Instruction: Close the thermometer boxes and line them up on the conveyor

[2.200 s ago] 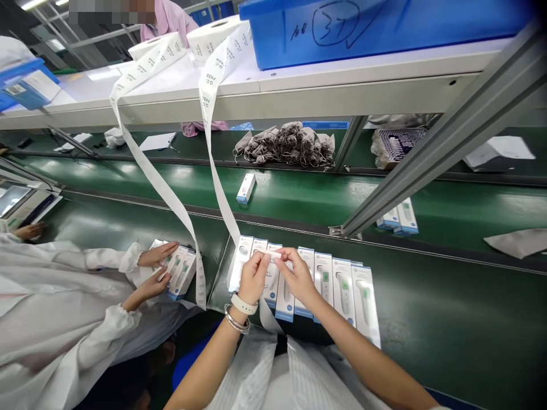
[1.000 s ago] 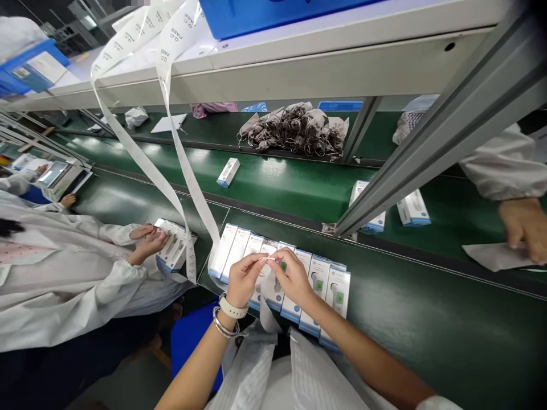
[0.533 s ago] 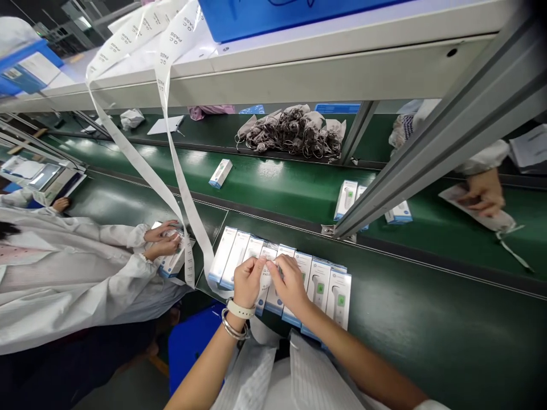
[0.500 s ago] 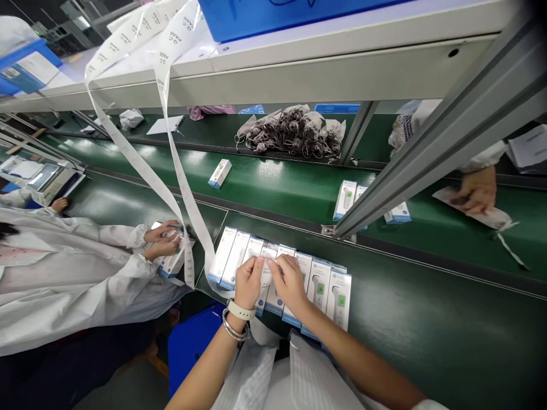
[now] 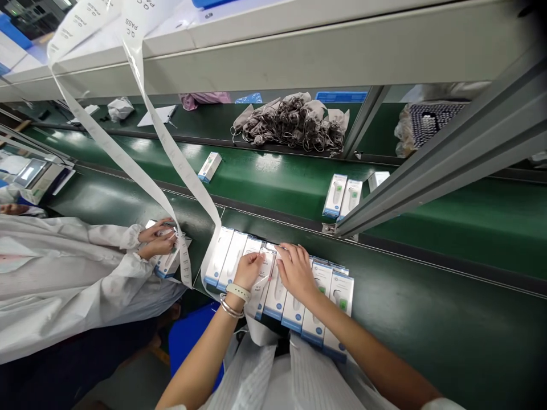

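Several white and blue boxes (image 5: 316,330) lie side by side in a slanted row on the green bench before me. My left hand (image 5: 248,272) pinches a strip of Q.C. PASS stickers (image 5: 264,273) between thumb and fingers, over the left-middle boxes. The strip hangs in a loop below that hand. Flat on the tops of the middle boxes rests my right hand (image 5: 297,273), its fingers stretched out and the thumb apart. Any sticker under its fingertips is hidden.
A long sticker ribbon (image 5: 115,151) droops from the shelf (image 5: 273,68). On the left, a co-worker's hands (image 5: 158,239) hold boxes. A metal post (image 5: 440,154) slants at right. Behind lie boxes on the green belt (image 5: 273,176) and a heap of grey pouches (image 5: 294,122).
My right hand has moved away from my left and now lies over the boxes with fingers extended. The other person's hand and pouch at far right have left view. My view has shifted slightly.
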`<state>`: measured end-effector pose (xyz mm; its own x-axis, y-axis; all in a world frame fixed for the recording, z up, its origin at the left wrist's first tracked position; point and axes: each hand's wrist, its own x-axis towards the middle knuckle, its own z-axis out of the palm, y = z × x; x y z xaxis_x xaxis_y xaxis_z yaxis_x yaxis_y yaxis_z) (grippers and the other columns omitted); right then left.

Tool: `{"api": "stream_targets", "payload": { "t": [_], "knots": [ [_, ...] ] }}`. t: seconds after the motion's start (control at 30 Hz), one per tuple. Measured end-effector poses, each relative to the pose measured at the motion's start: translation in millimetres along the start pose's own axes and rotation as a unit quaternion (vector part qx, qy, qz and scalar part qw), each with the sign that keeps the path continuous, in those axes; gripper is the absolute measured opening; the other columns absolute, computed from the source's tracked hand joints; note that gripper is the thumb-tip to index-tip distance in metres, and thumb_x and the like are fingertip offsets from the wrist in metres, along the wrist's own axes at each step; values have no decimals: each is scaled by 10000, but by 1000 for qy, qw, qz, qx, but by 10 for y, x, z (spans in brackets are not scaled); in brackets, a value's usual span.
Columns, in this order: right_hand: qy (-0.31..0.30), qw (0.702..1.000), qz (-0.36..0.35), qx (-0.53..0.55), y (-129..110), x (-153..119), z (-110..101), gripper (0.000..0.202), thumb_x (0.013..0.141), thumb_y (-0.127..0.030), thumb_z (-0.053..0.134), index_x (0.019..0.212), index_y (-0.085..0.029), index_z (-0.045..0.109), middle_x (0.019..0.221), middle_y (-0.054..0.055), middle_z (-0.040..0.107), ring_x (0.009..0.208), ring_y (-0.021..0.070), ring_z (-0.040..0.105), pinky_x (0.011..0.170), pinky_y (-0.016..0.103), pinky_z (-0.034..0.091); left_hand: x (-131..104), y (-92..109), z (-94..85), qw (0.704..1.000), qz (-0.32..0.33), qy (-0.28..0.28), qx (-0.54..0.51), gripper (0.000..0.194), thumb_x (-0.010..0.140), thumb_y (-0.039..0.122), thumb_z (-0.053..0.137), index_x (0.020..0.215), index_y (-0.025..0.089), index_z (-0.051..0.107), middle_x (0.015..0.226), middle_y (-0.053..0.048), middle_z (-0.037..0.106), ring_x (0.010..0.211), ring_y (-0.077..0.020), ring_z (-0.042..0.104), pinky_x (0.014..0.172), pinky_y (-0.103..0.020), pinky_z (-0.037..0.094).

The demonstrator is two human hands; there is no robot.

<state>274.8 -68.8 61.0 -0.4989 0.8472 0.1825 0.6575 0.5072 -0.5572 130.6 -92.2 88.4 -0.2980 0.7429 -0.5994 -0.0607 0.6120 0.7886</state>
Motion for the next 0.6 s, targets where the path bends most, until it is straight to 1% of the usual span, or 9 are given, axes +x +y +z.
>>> {"api": "stream_targets", "payload": {
  "t": [0.13,0.23,0.33,0.43,0.5,0.57,0.6],
  "knots": [
    [-44,996,-62,-48,34,-17,-3,440,852,-162,417,1284,-247,431,1270,118,460,1164,281,391,999,484,276,64,-39,9,999,8,35,8,338,635,436,655,524,155,504,431,44,454,390,-88,413,410,-222,323],
    [-50,993,-78,-73,48,-49,-1,416,856,-182,433,1260,-278,465,1317,112,430,1193,299,370,1003,500,263,89,-69,-14,998,21,65,13,394,617,422,674,462,163,420,411,69,374,404,-55,312,421,-209,256],
    [-39,992,-80,-87,53,-42,15,361,888,-296,412,1240,-297,489,1336,105,422,1204,311,363,1003,524,249,65,-87,-49,996,28,80,12,428,642,451,650,462,171,380,418,73,341,417,-56,286,434,-214,244],
    [-32,993,-72,-87,60,72,62,374,887,-404,402,1233,-303,505,1274,110,483,1199,319,369,993,544,247,5,-90,-80,996,41,80,6,421,668,482,625,497,172,397,445,66,356,436,-68,314,454,-221,264],
    [-38,994,-60,-85,73,198,102,352,884,-428,401,1118,-264,607,1154,116,561,1172,318,394,990,537,255,-40,-83,-97,995,55,79,3,420,686,492,613,517,173,400,461,65,353,448,-72,317,462,-222,269],
    [-41,995,-43,-80,85,319,126,379,888,-432,391,915,-213,698,1042,120,604,1145,315,414,995,522,257,-88,-66,-112,994,74,76,1,422,706,499,599,530,173,395,478,64,348,463,-75,315,472,-222,274],
    [-36,996,-36,-74,85,362,125,405,890,-428,388,824,-195,713,1018,123,610,1141,314,417,1000,517,252,-115,-54,-120,994,85,73,0,424,718,502,589,536,174,392,487,63,345,471,-77,314,477,-222,277]
  ]
}}
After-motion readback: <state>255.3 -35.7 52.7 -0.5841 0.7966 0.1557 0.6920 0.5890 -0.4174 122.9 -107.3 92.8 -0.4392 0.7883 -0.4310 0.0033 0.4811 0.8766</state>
